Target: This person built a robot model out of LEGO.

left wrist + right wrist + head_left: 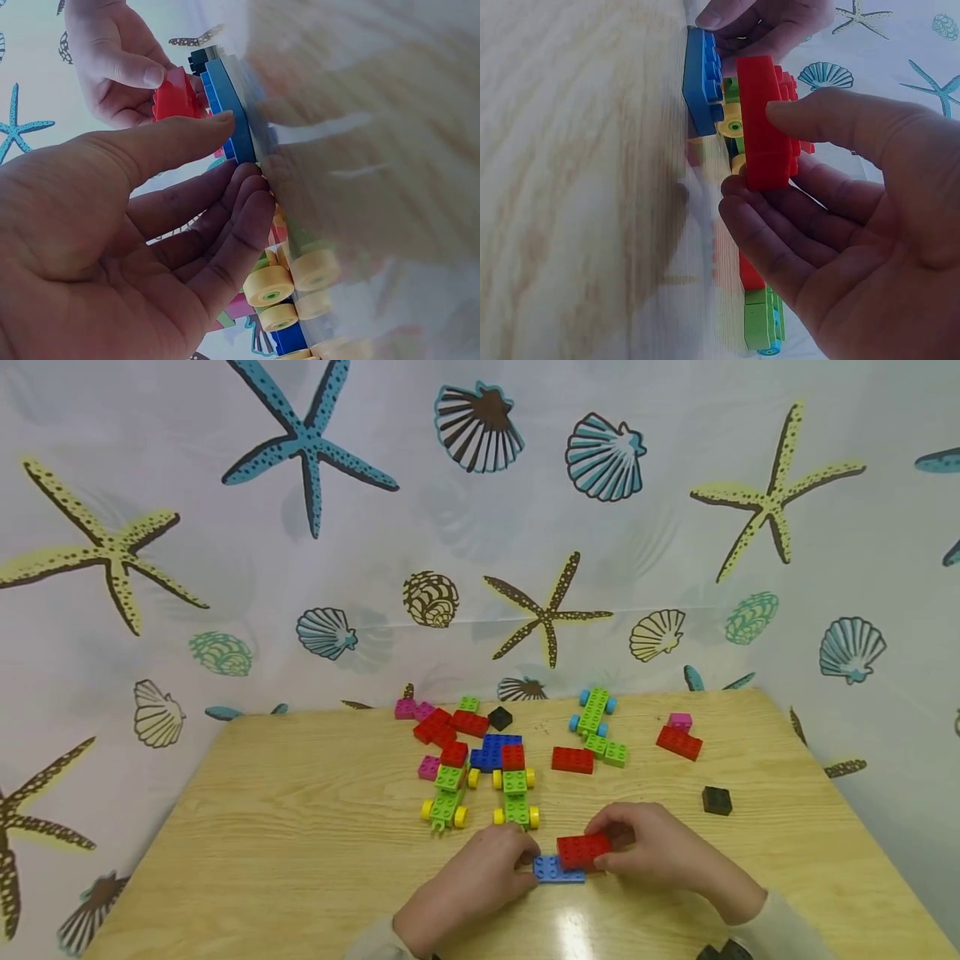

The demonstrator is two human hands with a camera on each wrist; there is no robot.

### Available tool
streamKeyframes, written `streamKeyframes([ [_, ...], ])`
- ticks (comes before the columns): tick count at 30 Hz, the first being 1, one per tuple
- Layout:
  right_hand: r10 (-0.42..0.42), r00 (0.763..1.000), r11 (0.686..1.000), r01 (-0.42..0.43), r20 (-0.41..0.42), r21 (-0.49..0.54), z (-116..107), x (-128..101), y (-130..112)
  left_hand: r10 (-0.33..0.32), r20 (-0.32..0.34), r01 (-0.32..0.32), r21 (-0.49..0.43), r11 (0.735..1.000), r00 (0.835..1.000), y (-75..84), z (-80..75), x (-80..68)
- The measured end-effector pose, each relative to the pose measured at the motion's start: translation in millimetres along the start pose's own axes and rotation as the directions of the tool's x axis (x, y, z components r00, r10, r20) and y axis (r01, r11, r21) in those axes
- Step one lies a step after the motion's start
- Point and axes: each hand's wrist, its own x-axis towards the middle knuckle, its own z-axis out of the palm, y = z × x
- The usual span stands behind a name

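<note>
- Above the counter (300,827), right grip (645,847) pinches the long red brick (582,852), thumb against fingers; likely keeps its underside free.
- Brick sits studs-up, just off the blue studded plate (547,870).
- Left grip (487,868) holds the plate's left end, thumb and fingertips at its edges; probably steadies it, studs exposed.
- Plate lies flat on the counter.
- Farther out: two yellow-wheeled cars (516,807), blue-wheeled car (593,712), black brick (716,801), likely parked for elbow room.

Left hand (483,867); right hand (648,845) — fingers bent
</note>
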Motion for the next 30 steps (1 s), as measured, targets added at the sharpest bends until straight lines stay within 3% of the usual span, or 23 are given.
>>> streamKeyframes([
  [30, -0.085, 0.995, 0.995, 0.088, 0.058, -0.042, 3.5, -0.9, 3.1, -0.004, -0.014, 0.004, 0.014, 1.0, 1.0, -0.8, 2.2, -0.1],
])
